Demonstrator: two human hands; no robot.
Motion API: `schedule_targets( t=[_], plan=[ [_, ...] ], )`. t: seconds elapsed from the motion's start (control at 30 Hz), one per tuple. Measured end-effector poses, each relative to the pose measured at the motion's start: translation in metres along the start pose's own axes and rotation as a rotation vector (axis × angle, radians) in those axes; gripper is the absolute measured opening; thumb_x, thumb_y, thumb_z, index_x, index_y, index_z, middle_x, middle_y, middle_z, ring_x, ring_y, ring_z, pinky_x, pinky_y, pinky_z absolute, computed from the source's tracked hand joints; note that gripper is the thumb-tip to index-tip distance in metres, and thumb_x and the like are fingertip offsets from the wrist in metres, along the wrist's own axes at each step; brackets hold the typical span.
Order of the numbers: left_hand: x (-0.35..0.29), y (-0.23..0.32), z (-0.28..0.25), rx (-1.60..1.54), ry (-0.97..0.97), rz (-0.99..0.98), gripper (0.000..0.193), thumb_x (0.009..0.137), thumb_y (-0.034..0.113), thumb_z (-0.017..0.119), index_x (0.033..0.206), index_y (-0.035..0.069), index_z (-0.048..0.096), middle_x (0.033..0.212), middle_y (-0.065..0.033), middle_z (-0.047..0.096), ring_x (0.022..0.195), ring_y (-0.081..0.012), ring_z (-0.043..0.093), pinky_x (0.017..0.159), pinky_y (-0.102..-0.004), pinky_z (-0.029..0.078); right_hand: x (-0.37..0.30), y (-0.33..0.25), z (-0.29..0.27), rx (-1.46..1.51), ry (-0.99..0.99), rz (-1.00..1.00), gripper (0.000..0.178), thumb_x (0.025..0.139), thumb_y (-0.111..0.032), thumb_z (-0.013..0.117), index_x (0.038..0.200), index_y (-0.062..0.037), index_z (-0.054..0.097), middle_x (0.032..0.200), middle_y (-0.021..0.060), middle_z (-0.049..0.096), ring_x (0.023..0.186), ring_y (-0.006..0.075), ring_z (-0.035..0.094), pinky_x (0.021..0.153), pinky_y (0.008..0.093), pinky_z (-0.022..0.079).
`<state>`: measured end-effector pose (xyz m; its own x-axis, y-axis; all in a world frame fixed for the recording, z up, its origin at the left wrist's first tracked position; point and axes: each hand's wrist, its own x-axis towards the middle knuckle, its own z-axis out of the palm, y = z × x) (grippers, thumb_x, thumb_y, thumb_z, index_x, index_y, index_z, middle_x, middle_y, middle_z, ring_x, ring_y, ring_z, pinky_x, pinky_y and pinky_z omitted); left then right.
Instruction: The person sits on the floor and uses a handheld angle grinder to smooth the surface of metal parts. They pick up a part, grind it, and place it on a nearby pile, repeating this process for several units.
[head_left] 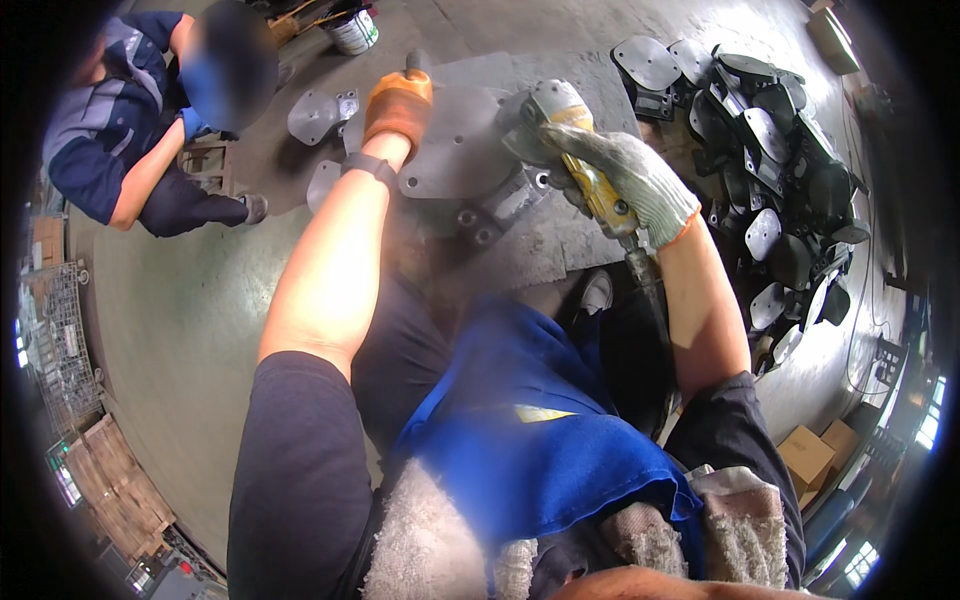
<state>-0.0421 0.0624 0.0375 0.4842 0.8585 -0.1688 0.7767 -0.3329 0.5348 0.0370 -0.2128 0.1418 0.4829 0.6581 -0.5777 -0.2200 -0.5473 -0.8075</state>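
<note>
My right hand (635, 175), in a white knit glove, is wrapped round the body of a yellow angle grinder (600, 200). The grinder's head lies at the right edge of a flat grey metal plate (455, 145) with holes in it; whether its disc touches the plate cannot be told. My left hand (397, 105), in an orange glove, is closed in a fist at the plate's left edge. A dark rod-like end (417, 62) sticks out beyond that fist. Below the plate shows a bracket with round bosses (505, 205). All this rests on a grey work surface (590, 85).
Many similar metal plates with brackets (770, 150) are heaped on the right. Another plate part (315, 115) lies at the left. A co-worker (120, 130) in dark clothes sits at the upper left. A white bucket (354, 33) stands behind; cardboard boxes (808, 455) are at the lower right.
</note>
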Motion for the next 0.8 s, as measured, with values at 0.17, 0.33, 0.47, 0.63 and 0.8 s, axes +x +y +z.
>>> schedule_targets(
  t=[0.17,0.33,0.47,0.63,0.8],
  plan=[
    [0.009,-0.007,0.008,0.034,0.014,0.007,0.089,0.102,0.069,0.024,0.110,-0.003,0.075,0.121,-0.0326,0.066,0.123,-0.0491,0.059,0.107,-0.0521,0.045,0.015,-0.002,-0.002,-0.020,0.019,0.058,0.053,0.090,-0.057,0.074,0.096,-0.0038,0.075,0.073,0.0037,0.069,0.054,0.0085,0.061,0.045,0.0209,0.044],
    [0.009,-0.001,0.005,0.064,-0.017,-0.016,0.080,0.104,0.063,0.027,0.113,-0.001,0.074,0.120,-0.0290,0.068,0.120,-0.0485,0.060,0.104,-0.0500,0.048,0.001,0.004,0.004,0.328,-0.048,0.011,0.052,0.089,-0.053,0.078,0.101,-0.0025,0.074,0.078,0.0059,0.071,0.057,0.0098,0.063,0.048,0.0210,0.047],
    [0.005,0.003,0.003,0.042,-0.020,-0.012,0.079,0.104,0.063,0.027,0.115,0.001,0.075,0.121,-0.0288,0.068,0.120,-0.0483,0.060,0.104,-0.0498,0.048,0.034,0.003,-0.006,0.027,-0.001,0.058,0.055,0.088,-0.056,0.077,0.100,-0.0025,0.074,0.077,0.0058,0.071,0.056,0.0099,0.063,0.046,0.0216,0.046],
    [0.009,-0.004,0.005,0.018,-0.021,0.003,0.087,0.101,0.071,0.027,0.117,-0.001,0.073,0.127,-0.0304,0.065,0.129,-0.0487,0.055,0.111,-0.0508,0.042,0.016,0.004,-0.005,0.096,0.008,0.059,0.057,0.088,-0.058,0.075,0.101,-0.0033,0.074,0.077,0.0053,0.071,0.057,0.0095,0.065,0.046,0.0208,0.046],
    [0.006,0.005,0.010,0.275,-0.164,0.118,0.065,0.097,0.057,0.049,0.127,0.004,0.069,0.133,-0.0278,0.064,0.126,-0.0451,0.059,0.107,-0.0470,0.048,-0.021,0.040,-0.018,0.228,0.096,0.045,0.051,0.090,-0.053,0.076,0.106,-0.0049,0.073,0.079,0.0056,0.072,0.059,0.0095,0.066,0.046,0.0200,0.046]
  ],
)
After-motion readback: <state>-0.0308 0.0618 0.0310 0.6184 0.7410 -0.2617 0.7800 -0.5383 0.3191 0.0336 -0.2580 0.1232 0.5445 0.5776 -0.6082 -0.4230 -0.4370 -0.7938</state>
